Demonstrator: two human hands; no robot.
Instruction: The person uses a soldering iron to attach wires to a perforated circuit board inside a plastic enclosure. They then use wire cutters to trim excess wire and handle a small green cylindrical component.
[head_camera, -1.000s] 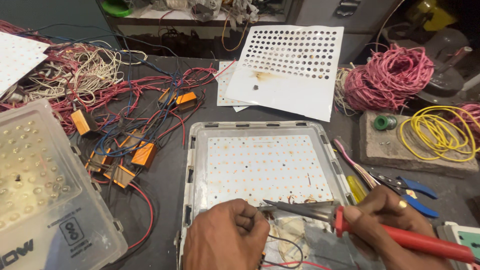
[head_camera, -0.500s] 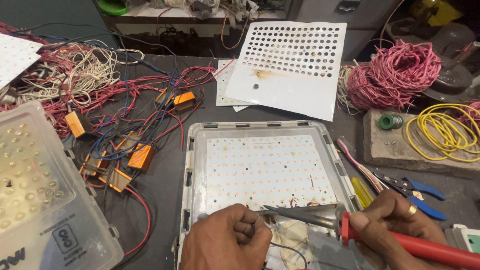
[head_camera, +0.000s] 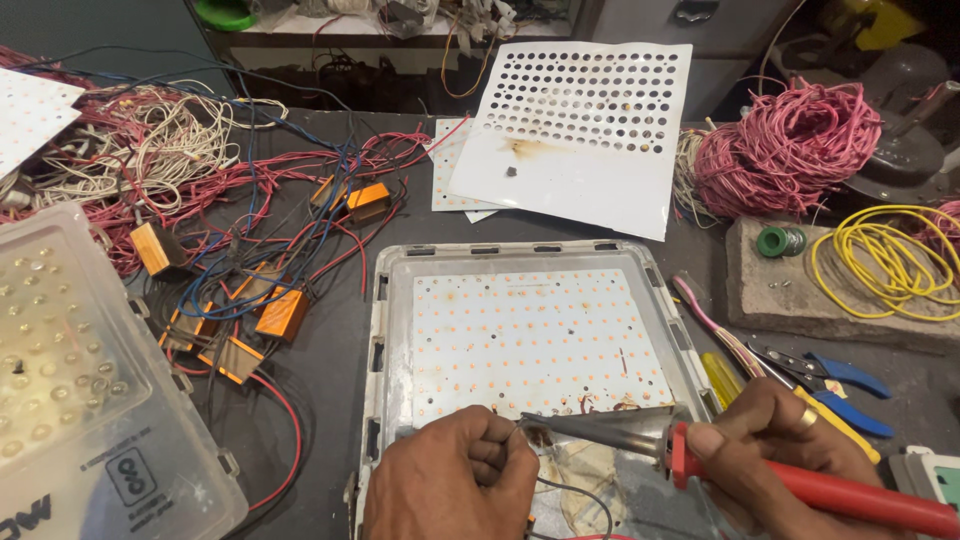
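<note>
1. Work position: the LED panel (head_camera: 540, 340), a white board dotted with small emitters, lies flat in a grey metal housing (head_camera: 378, 330) on the dark surface (head_camera: 330, 400), directly below the camera.
2. Right hand (head_camera: 770, 440): the fingers are closed around the red handle of the soldering iron (head_camera: 640, 432). The iron lies nearly level, its tip pointing left and resting at the panel's near edge.
3. Left hand (head_camera: 450, 490): the fingers are closed in a pinch on a thin wire (head_camera: 575, 495), holding its end right at the iron tip. The wire's slack loops toward the near edge of the housing.
4. Step in hand, as judged: a wire end is being soldered to a pad at the board's near edge. Whether solder has flowed cannot be told; the joint is too small to see.
5. Next move, as judged: it calls for a steady left pinch while the tip heats the joint, then lifting the iron straight off without dragging the wire.
6. Surroundings: orange driver modules (head_camera: 282, 313) with red and blue leads lie left of the housing; a perforated white sheet (head_camera: 580, 130) lies beyond it; blue-handled pliers (head_camera: 845, 385) lie to the right.
</note>
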